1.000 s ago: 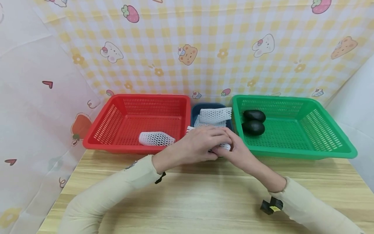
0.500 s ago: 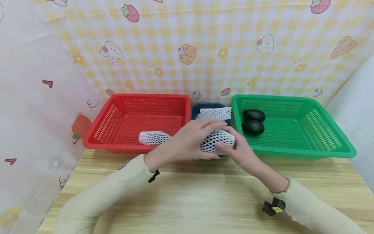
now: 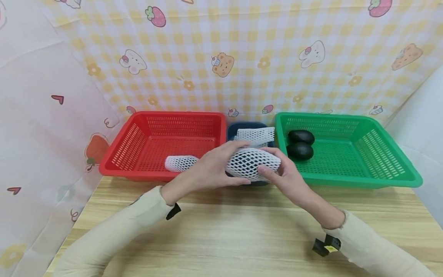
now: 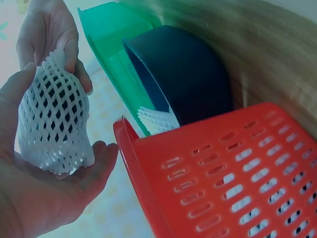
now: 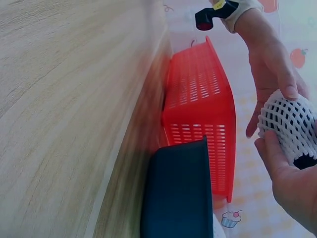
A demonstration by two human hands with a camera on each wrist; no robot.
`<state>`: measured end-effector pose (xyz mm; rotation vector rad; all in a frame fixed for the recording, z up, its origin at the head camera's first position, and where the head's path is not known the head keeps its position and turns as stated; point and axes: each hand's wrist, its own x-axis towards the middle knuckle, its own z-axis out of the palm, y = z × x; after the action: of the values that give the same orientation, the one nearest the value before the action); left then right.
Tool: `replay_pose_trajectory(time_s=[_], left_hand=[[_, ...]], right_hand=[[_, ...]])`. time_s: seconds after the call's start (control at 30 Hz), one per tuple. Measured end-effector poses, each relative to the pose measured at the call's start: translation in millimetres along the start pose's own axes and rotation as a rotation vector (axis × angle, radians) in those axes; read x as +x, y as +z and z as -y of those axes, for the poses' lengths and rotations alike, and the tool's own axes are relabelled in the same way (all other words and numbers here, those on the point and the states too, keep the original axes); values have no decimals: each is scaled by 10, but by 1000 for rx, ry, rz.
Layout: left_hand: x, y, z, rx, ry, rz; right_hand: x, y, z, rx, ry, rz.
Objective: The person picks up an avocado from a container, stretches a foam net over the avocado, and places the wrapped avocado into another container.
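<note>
Between my two hands is a dark avocado in a white foam net sleeve (image 3: 250, 163), lying roughly sideways above the small navy bin (image 3: 242, 125). My left hand (image 3: 212, 167) is around its left end, thumb on the near side. With the right hand (image 3: 290, 179) I hold the other end, thumb pressed on the mesh and fingers behind. In the right wrist view the dark skin (image 5: 304, 161) shows at the net's open end. White foam nets (image 3: 256, 134) lie in the navy bin, partly hidden by my hands.
At left stands a red basket (image 3: 162, 177) with a white-netted piece (image 3: 178, 163) in it, partly behind my left forearm. The green basket (image 3: 363, 182) at right holds two bare dark avocados (image 3: 300, 151). A wooden table (image 3: 235, 238) bears everything; patterned cloth hangs behind.
My hands, at first closed together over the bin, have drawn apart. The netted avocado has come into view between them, and the left hand has shifted left toward its end.
</note>
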<state>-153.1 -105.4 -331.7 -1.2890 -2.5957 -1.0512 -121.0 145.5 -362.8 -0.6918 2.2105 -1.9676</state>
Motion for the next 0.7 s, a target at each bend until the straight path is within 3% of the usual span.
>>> replay_pose_trajectory(time_s=[0.17, 0.7], left_hand=[[1, 27, 14, -52, 24, -16], [-15, 40, 24, -62, 61, -32]], right_hand=[[-4, -4, -18, 11, -13, 11], [36, -37, -18, -11, -33, 25]])
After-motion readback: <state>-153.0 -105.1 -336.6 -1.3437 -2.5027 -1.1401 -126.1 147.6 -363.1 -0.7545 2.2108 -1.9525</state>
